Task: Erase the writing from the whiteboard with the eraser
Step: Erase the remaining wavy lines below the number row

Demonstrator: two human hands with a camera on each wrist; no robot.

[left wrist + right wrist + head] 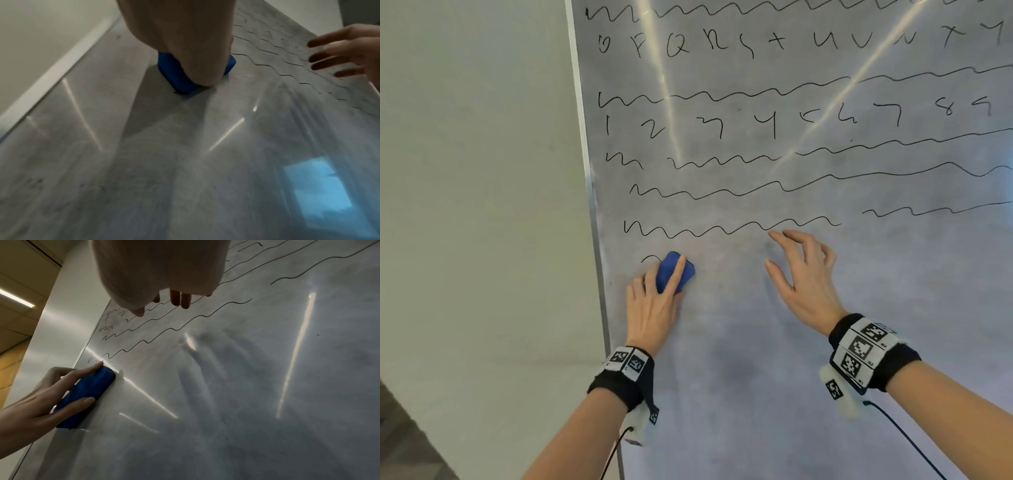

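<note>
Grey-smeared whiteboard carries black marker writing; left hand grips blue block eraser against it; right hand nearby, fingers spread, empty.

A plain off-white painted wall runs along the left edge of the board. A long lit ceiling light strip glows overhead, set among pale ceiling panels.

Glossy whiteboard, matt eraser, cloth wristbands

The whiteboard is smooth and glossy, mirroring light streaks over a grey smeared film; its frame looks like brushed metal. The blue eraser seems smooth matt plastic, though blurred. The wristbands are black cloth carrying matt printed marker tiles.
</note>
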